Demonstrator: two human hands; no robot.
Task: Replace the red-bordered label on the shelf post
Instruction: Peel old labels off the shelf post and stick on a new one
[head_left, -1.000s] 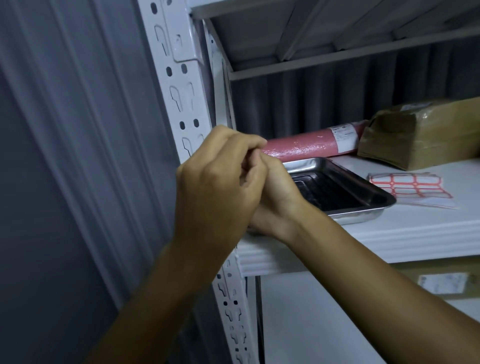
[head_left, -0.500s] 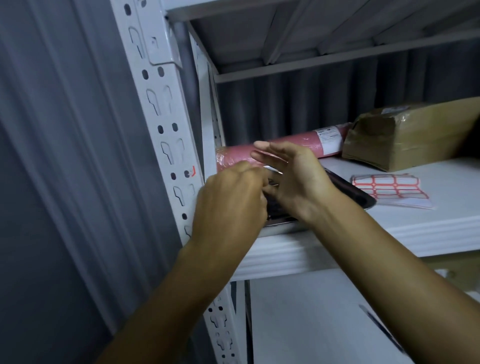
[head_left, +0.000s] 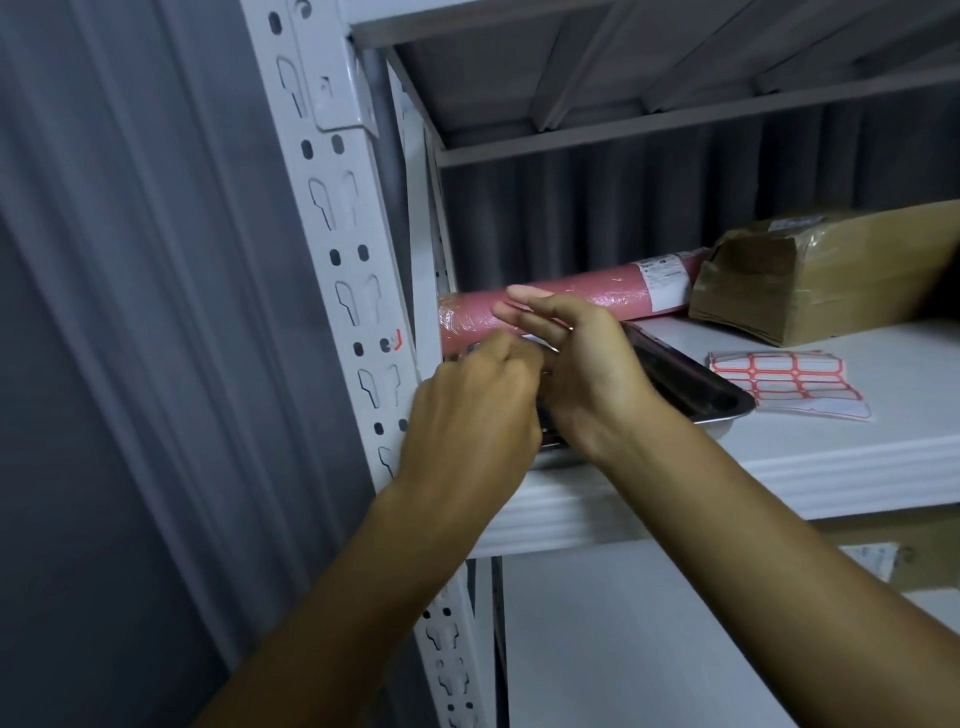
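- Both hands have come away from the shelf post (head_left: 332, 291) since 1 second ago and now meet over the metal tray (head_left: 691, 379).
- Only a red scrap (head_left: 397, 340) of the old label shows on the post, so removal looks nearly done.
- The left hand (head_left: 467, 410) is curled, pinching something small; the right hand (head_left: 582, 374) has straight fingers.
- The label sheet (head_left: 779, 382) of fresh labels lies beside the tray, untouched.

No print is legible: the white sticker (head_left: 666, 280) on the pink roll (head_left: 545, 306) is blurred.
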